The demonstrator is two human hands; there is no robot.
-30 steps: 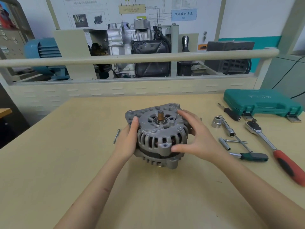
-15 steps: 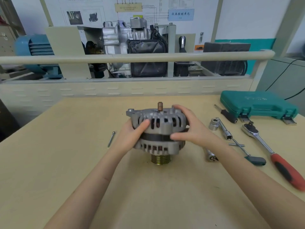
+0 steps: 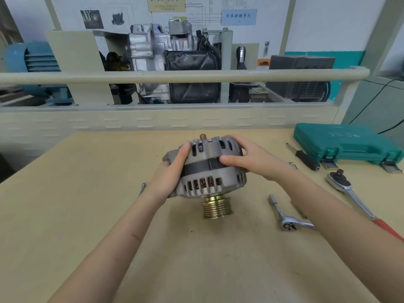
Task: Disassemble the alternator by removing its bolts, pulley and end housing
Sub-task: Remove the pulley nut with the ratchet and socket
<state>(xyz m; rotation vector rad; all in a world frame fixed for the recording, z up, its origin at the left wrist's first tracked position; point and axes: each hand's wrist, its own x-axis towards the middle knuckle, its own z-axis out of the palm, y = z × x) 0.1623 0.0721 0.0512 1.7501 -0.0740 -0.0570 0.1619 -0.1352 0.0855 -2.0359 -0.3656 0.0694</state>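
The grey alternator [image 3: 209,171] is held above the wooden table [image 3: 65,215], tilted so its brass grooved pulley [image 3: 217,207] points down toward the tabletop. A short shaft stub [image 3: 203,137] sticks up from its top end. My left hand [image 3: 172,173] grips the left side of the housing, thumb across the upper half. My right hand [image 3: 251,158] clasps the right side, thumb on the dark middle band. A loose bolt [image 3: 142,188] lies on the table just left of my left wrist.
A small ratchet [image 3: 282,215] lies right of the pulley. A big ratchet with a red handle [image 3: 354,197] lies further right, a black-handled driver [image 3: 306,159] behind it. A closed green tool case [image 3: 347,144] sits at the back right. A low partition [image 3: 153,121] borders the table's far edge.
Both hands have lifted the alternator and tipped it from face-up to side-on, so the pulley now shows underneath. The camera has moved closer.
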